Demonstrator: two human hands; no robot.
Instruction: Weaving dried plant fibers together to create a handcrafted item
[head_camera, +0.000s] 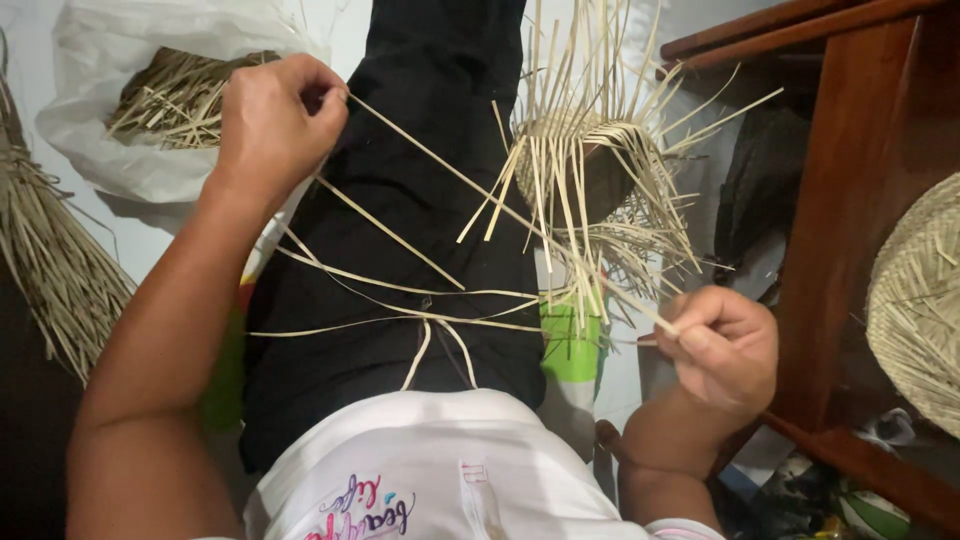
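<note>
A long pale straw strip (480, 190) stretches diagonally across my lap. My left hand (275, 120) pinches its upper end, fingers closed, above my black trousers (430, 130). My right hand (725, 345) pinches the lower end near my right knee. Just beyond the right hand sits a partly woven straw piece (590, 170), with many loose strips sticking up and fanning out. Several more loose strips (400, 300) lie across my thighs.
A white plastic bag (120, 110) holding cut straw lies at the upper left. A bundle of dried straw (50, 260) runs down the left edge. A dark wooden furniture frame (850, 200) stands at the right, with a finished woven straw piece (920, 300) against it.
</note>
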